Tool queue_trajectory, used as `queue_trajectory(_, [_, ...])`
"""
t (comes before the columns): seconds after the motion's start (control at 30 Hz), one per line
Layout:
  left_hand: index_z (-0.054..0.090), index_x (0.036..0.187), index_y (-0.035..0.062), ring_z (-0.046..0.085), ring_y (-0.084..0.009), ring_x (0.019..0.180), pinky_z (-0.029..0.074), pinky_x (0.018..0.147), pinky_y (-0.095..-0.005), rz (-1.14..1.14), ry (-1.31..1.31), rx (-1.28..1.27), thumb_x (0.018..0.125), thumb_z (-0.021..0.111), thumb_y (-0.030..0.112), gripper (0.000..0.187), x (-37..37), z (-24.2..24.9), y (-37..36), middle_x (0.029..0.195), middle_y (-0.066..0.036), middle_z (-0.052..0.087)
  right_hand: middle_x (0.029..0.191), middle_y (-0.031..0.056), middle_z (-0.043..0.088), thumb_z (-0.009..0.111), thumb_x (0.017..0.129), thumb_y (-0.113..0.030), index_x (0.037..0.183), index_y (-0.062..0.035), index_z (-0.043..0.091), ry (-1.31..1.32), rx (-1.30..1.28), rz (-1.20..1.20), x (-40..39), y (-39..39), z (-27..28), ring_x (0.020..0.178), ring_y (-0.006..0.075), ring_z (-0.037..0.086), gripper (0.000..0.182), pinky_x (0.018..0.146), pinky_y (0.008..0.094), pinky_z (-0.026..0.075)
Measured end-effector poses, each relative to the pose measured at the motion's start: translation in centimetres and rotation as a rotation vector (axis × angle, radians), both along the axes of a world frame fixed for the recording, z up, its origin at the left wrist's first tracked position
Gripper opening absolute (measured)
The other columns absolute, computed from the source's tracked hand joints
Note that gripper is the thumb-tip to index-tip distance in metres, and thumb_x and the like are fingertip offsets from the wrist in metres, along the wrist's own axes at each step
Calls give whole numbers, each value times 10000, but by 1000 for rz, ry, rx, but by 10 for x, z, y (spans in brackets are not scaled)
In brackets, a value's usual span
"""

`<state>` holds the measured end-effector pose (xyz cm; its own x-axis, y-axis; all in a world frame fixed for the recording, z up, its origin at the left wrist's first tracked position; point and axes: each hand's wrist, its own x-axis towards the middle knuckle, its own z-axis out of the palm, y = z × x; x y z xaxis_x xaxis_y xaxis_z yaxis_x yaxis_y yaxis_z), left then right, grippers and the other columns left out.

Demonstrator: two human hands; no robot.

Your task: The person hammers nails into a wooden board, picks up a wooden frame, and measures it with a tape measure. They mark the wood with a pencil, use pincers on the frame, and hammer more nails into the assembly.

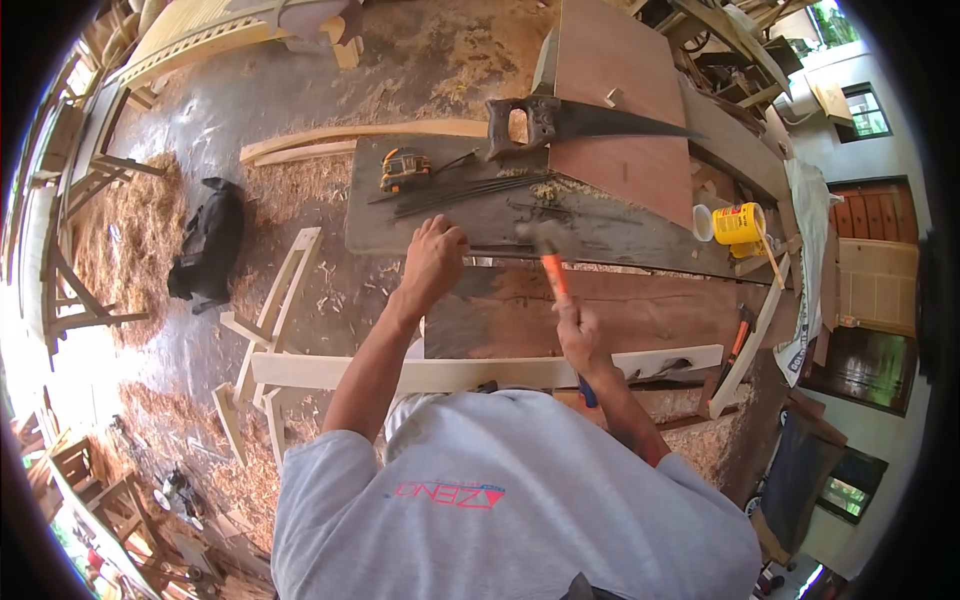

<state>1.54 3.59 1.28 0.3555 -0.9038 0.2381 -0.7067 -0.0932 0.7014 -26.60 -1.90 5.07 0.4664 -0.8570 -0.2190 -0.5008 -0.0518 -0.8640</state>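
Observation:
My right hand (580,330) is wrapped round the orange handle of a hammer (554,275). The hammer's head is smeared by motion above the near edge of a worn wooden bench board (375,225). To its left, my left hand (435,247) rests at that same edge with its fingers closed. What they pinch is hidden, though a thin dark strip runs along the edge beside them. Several thin dark rods (450,193) lie on the board just beyond my left hand. A yellow-and-black tape measure (405,168) sits behind them.
A handsaw (590,122) lies across the board and a reddish plywood sheet (620,60). At right are a yellow tub (738,224) and an orange-and-black handled tool (739,335). A pale wooden rail (480,374) crosses before my body. A black dog (212,245) lies on the floor at left.

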Motion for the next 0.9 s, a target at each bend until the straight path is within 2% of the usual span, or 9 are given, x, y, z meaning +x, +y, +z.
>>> queue_trajectory(0.07, [680, 834, 36, 564, -340, 976, 450, 868, -428, -7, -7, 41, 832, 619, 104, 91, -1, 1, -1, 940, -136, 604, 558, -26, 448, 468, 1016, -513, 939, -42, 600, 83, -73, 64, -2, -3, -4, 411, 53, 411, 495, 373, 239, 337])
queue_trajectory(0.13, [678, 845, 34, 563, -342, 974, 450, 867, -429, 14, -38, 45, 832, 615, 94, 88, 0, 3, -5, 940, -137, 599, 571, -12, 489, 484, 1027, -458, 909, -7, 630, 108, 213, -77, 6, -4, 23, 503, 68, 470, 489, 473, 269, 368])
queue_trajectory(0.27, [672, 875, 34, 563, -350, 974, 451, 866, -435, 79, -39, 22, 831, 599, 54, 88, -9, -1, -6, 960, -143, 599, 571, -5, 504, 485, 1020, -483, 933, -2, 633, 1, 278, -132, 10, -5, 47, 475, 64, 463, 511, 436, 249, 362])
queue_trajectory(0.4, [688, 888, 30, 567, -353, 998, 457, 876, -435, 65, -27, -13, 826, 617, 55, 97, -6, -2, -14, 982, -148, 609, 567, -8, 491, 479, 1023, -482, 932, -1, 631, 6, 228, -118, 14, -7, 54, 464, 64, 453, 512, 423, 255, 358])
queue_trajectory(0.47, [711, 904, 29, 588, -354, 982, 478, 861, -438, -27, -12, 12, 818, 635, 62, 120, -1, 3, -11, 998, -151, 627, 572, -8, 486, 472, 1029, -470, 936, -4, 631, 3, 235, -100, 13, -4, 52, 452, 63, 443, 502, 412, 257, 356])
queue_trajectory(0.6, [728, 904, 35, 611, -356, 930, 497, 825, -434, 8, 90, -4, 810, 648, 67, 128, 2, 1, -8, 968, -162, 638, 586, -9, 491, 470, 1031, -464, 936, -9, 634, -14, 297, -127, 19, 8, 61, 477, 60, 461, 493, 429, 246, 372])
queue_trajectory(0.7, [730, 872, 30, 623, -366, 880, 504, 795, -433, 26, 135, -3, 783, 660, 67, 120, 6, 6, -14, 913, -174, 646, 594, 2, 499, 480, 1032, -446, 939, -7, 634, -110, 264, -134, 20, 11, 52, 497, 62, 464, 474, 448, 253, 372])
queue_trajectory(0.77, [735, 840, 24, 629, -373, 857, 508, 787, -427, 20, 211, 86, 737, 680, 74, 127, 12, 10, -19, 850, -182, 644, 606, 13, 500, 480, 1038, -418, 947, -2, 626, 1, -27, -2, 12, 7, 24, 536, 78, 476, 450, 483, 272, 377])
queue_trajectory(0.9, [735, 806, 16, 645, -369, 832, 517, 773, -420, -35, 217, 142, 693, 694, 76, 135, 24, 8, -29, 829, -184, 653, 610, 17, 496, 488, 1038, -393, 944, -11, 628, 193, 33, 26, 21, -7, 37, 563, 101, 479, 418, 516, 308, 388])
